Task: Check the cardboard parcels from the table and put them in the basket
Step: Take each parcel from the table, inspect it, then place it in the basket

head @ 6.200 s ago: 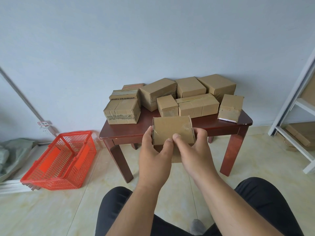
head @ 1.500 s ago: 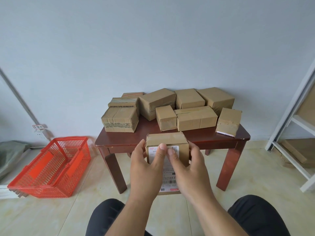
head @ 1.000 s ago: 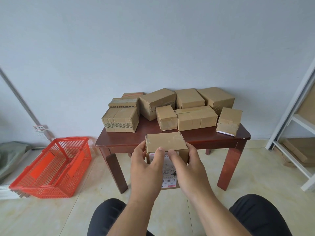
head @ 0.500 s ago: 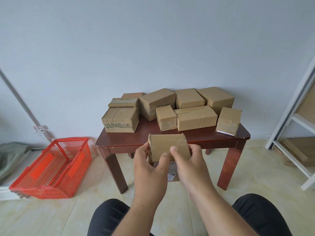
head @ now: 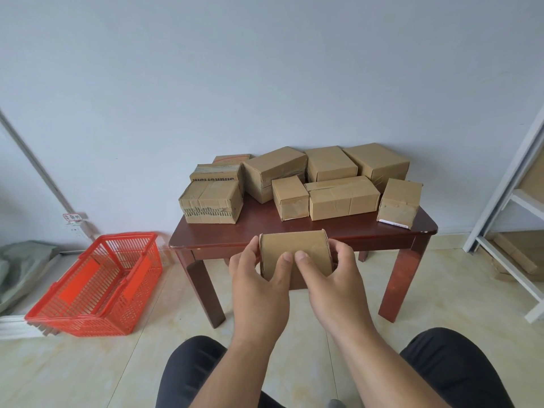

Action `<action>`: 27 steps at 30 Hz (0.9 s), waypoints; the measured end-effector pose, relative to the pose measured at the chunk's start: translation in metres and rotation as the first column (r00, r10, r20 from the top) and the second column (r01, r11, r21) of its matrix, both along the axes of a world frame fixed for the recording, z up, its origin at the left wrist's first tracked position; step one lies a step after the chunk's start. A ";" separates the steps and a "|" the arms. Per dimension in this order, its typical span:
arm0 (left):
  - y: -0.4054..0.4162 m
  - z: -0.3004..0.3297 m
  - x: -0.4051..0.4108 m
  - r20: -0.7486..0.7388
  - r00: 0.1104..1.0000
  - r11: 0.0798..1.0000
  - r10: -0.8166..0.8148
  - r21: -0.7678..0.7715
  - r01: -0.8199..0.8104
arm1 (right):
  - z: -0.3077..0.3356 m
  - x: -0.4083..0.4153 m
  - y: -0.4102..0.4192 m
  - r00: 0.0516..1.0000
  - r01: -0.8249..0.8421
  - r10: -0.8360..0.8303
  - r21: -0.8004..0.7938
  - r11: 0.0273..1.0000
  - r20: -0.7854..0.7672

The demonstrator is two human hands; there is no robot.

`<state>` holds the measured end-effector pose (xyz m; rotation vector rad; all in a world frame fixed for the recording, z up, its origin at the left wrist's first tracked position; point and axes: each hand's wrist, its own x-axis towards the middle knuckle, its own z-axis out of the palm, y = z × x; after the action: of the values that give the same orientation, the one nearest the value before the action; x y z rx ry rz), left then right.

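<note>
Held parcel: small brown cardboard box, lifted in front of the near edge of the wooden table, clear of its top, plain taped face turned toward the camera. Left hand curled round the box's left end, thumb laid across the front face near the middle, remaining fingers wrapped behind the left edge. Right hand curled round the right end likewise, thumb on the front face just beside the left thumb, fingers hooked over the right edge. Both grips closed on the box; underside and rear face hidden by the palms.

Farther back on the table: nine more cardboard parcels in a loose cluster, several touching, one at the right corner tilted with a white label at its lower edge. Red plastic basket on the tiled floor left of the table, well apart from the held box, holding no parcels. White shelving frame at the right edge.
</note>
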<state>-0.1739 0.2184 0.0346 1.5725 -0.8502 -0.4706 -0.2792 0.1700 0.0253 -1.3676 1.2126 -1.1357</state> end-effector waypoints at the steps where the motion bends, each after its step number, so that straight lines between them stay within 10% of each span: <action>1: 0.000 -0.002 -0.001 0.012 1.000 1.000 -0.006 0.004 0.006 | -0.001 0.000 -0.001 1.000 -0.004 0.004 -0.011 1.000 -0.011; 27: 0.002 -0.001 -0.010 -0.140 0.988 0.990 0.063 -0.118 -0.080 | 0.003 0.005 0.004 0.993 0.076 -0.077 0.009 0.997 0.089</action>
<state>-0.1837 0.2208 0.0334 1.4352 -0.7032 -0.4599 -0.2742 0.1743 0.0278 -1.2616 1.2115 -1.2333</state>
